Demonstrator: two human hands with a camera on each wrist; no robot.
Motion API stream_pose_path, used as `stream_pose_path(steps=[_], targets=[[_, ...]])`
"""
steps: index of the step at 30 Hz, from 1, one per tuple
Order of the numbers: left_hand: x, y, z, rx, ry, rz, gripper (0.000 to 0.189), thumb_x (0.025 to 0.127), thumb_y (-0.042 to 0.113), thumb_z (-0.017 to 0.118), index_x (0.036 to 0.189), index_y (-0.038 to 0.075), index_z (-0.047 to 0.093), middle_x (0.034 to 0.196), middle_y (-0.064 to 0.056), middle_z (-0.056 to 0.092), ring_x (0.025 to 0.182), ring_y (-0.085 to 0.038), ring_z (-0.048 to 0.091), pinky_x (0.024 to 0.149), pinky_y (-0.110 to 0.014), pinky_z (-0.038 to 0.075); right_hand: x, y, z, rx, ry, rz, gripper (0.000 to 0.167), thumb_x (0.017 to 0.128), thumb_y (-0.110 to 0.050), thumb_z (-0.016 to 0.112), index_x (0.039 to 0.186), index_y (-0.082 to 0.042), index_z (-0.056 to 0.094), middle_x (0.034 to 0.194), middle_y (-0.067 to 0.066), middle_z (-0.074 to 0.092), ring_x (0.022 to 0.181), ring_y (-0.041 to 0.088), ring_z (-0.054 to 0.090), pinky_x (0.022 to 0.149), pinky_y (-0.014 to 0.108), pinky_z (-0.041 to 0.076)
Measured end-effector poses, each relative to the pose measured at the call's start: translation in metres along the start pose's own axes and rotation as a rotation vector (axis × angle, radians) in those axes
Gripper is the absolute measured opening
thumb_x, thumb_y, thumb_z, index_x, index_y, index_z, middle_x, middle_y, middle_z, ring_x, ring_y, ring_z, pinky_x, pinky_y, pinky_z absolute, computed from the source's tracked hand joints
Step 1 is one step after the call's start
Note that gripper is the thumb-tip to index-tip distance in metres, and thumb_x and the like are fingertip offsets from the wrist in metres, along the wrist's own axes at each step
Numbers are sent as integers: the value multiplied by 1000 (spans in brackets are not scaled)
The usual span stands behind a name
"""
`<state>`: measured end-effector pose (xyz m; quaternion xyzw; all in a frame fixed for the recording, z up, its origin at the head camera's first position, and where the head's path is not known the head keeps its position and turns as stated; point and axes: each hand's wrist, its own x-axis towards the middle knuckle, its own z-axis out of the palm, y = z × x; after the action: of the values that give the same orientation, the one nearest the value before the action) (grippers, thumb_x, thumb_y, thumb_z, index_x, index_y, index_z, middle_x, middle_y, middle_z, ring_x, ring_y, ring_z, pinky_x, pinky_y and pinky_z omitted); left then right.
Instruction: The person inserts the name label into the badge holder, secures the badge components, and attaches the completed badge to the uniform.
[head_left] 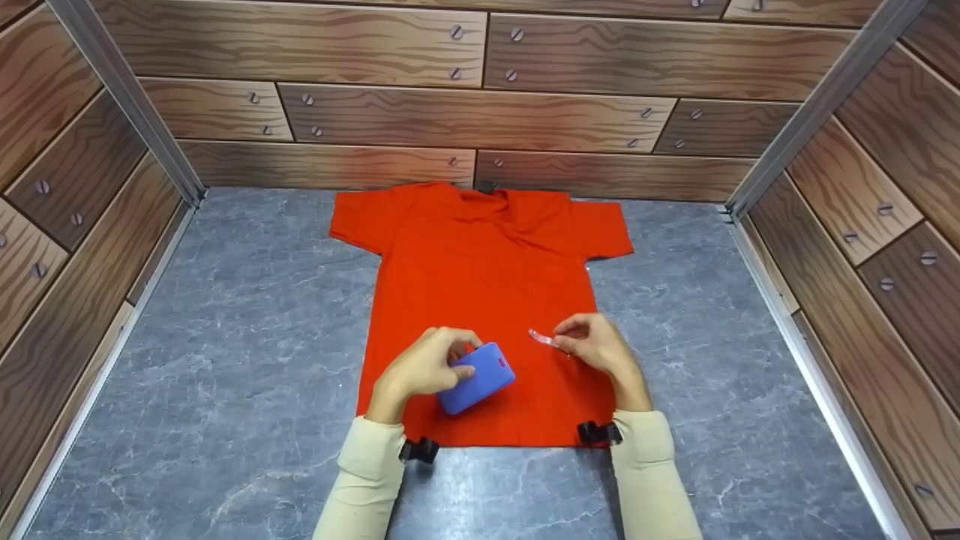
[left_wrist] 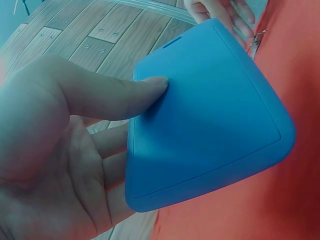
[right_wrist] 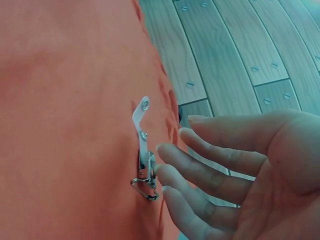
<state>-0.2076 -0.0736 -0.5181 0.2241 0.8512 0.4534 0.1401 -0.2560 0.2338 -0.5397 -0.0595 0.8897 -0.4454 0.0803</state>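
Nearest the head camera, see pale sleeves reaching in over the hem of a red shirt, laid flat on the grey tabletop. Find the blue case over the shirt's lower half, gripped by the left hand, thumb over one long edge onto a broad face, fingers behind. Look just right of it for the clip, apparently lying on the shirt by the fingertips of the right hand; note those fingers loosely extended, thumb apart, contact hard to judge. Probably best to steady the case by its edges, keep the thumb clear of the slot, and pinch the clip by its metal end, leaving the strap free and untwisted. Read the case's long axis as slanting from near left to far right, slot end leading, roughly toward the clip. Read the clip's as running from metal end, near right, to strap tip, far left.
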Motion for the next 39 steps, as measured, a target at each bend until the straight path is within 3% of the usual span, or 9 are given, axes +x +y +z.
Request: stream_pose_path(steps=[9, 12, 18, 25, 31, 39], targets=[[-1, 1, -1, 6, -14, -3, 25, 93, 5, 71, 117, 11, 72, 109, -13, 75, 97, -26, 70, 83, -44, 64, 1, 7, 4, 7, -7, -3, 12, 88, 2, 74, 99, 8, 74, 90, 18, 77, 64, 10, 66, 60, 20, 55], [-1, 1, -1, 9, -17, -2, 25, 93, 6, 72, 118, 11, 72, 109, -13, 75, 97, -26, 70, 83, -44, 64, 2, 7, 5, -20, -1, 33, 13, 87, 2, 76, 100, 6, 75, 93, 21, 77, 67, 11, 66, 62, 20, 54], [-1, 1, -1, 10, -23, -9, 26, 93, 6, 73, 119, 12, 72, 110, -13, 75, 98, -27, 70, 84, -44, 64, 4, 9, 6, -104, -6, 25, 16, 83, 4, 80, 98, 4, 77, 90, 20, 77, 70, 12, 67, 65, 22, 53], [-1, 2, -1, 16, -23, -12, 25, 93, 6, 72, 117, 13, 73, 109, -11, 75, 96, -25, 70, 81, -42, 65, 4, 8, 7, -167, -78, 13, 17, 79, 3, 82, 96, 2, 79, 79, 11, 73, 68, 9, 60, 65, 22, 50], [-1, 3, -2, 17, -28, -23, 25, 93, 5, 72, 117, 13, 73, 109, -11, 75, 96, -25, 70, 80, -41, 65, 3, 6, 8, -188, -130, 11, 9, 82, -1, 81, 91, -1, 80, 77, 6, 72, 66, 10, 59, 64, 23, 49], [-1, 2, -1, 17, -33, -16, 26, 93, 5, 72, 118, 12, 72, 109, -12, 75, 98, -26, 71, 81, -42, 65, 2, 3, 8, -174, -141, 22, 6, 84, -2, 82, 87, -3, 77, 80, 6, 72, 70, 11, 60, 68, 23, 50]])
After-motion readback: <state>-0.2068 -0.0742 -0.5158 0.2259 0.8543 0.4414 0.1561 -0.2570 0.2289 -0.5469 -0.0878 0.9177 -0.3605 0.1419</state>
